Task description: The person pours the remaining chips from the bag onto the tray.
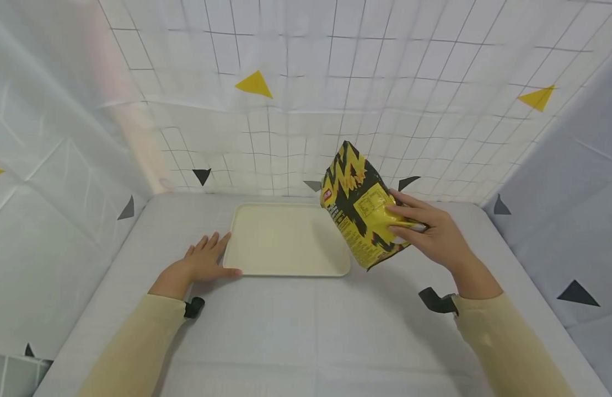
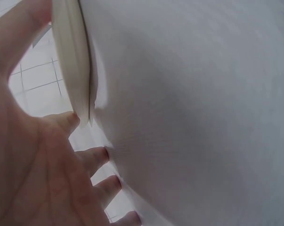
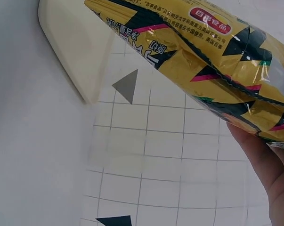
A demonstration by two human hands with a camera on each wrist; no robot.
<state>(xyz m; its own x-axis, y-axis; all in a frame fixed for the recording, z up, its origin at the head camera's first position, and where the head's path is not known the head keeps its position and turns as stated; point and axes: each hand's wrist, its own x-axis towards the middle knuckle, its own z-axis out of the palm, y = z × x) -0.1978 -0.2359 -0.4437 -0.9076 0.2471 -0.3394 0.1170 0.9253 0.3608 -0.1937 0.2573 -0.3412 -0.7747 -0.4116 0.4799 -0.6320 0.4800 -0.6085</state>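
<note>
Snack bag (image 1: pixel 364 208) is held aloft in the right hand (image 1: pixel 430 234), above the tray's (image 1: pixel 286 267) right edge; not yet set down. Tray is bare. Left hand (image 1: pixel 202 263) lies flat, fingers relaxed, touching the tray's near-left corner on the tabletop (image 1: pixel 306 325). Right wrist view alone shows the bag's (image 3: pixel 212 52) red label; left wrist view shows the tray's rim (image 2: pixel 71 61) edge-on.

Snack bag (image 1: pixel 363 207): glossy yellow foil with black zigzag pattern, small red logo patch and a printed label panel. Sealed and puffy. Held in the air, tilted, top corner pointing up and away; right hand (image 1: pixel 430 234) grips its right side, fingers curled across the front.

Tray (image 1: pixel 286 242): cream, rectangular, rounded corners, low rim, nothing in it. Lies flat on the tabletop between the hands, just below and left of the bag. Left hand (image 1: pixel 204 262) lies flat at its near-left corner, thumb touching the rim.
</note>
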